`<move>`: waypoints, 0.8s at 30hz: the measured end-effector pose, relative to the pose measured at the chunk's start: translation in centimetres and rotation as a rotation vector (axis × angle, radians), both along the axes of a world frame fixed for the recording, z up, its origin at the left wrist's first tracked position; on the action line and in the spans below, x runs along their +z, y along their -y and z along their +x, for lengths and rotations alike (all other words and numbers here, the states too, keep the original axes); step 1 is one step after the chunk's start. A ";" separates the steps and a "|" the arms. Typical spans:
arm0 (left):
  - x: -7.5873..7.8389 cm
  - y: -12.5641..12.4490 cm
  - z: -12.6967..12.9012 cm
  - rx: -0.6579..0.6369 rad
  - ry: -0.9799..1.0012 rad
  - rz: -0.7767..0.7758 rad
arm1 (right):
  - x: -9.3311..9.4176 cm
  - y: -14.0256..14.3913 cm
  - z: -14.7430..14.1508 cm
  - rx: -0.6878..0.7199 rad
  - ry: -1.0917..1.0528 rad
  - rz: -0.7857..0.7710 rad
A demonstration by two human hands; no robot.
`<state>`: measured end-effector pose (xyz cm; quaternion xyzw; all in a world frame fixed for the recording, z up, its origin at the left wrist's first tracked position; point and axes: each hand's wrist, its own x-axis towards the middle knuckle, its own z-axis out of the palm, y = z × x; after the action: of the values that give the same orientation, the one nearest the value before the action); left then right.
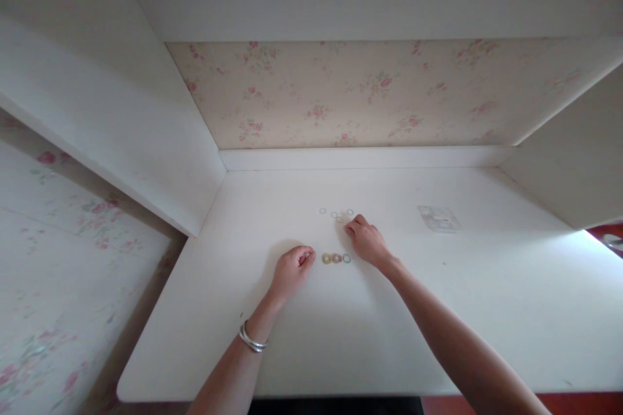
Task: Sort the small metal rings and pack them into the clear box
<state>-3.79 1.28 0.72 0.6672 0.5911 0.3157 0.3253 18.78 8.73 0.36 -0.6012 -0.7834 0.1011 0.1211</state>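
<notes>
Rings (pixel 336 259) lie in a left-right row between curled left hand (pixel 291 270) and loosely-closed right hand (pixel 367 242).

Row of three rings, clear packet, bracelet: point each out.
row of three rings (pixel 336 258): head view, on the middle ring.
clear packet (pixel 439 218): head view, on its centre.
bracelet (pixel 252 340): head view, on the band across the left wrist.

A single head-worn camera looks forward and down, from fairly near, onto the white desk (pixel 438 311).
</notes>
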 end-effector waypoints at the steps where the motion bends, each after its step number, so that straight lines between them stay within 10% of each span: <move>1: 0.0 0.0 0.0 -0.002 -0.001 0.003 | 0.0 0.5 0.1 0.015 -0.019 0.016; 24: 0.0 0.0 -0.1 0.031 -0.003 -0.009 | 0.6 8.0 1.9 0.115 -0.452 0.073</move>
<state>-3.87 1.28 0.69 0.6569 0.6033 0.3171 0.3225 20.71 0.76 0.97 -0.5130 -0.7723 0.2116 0.3091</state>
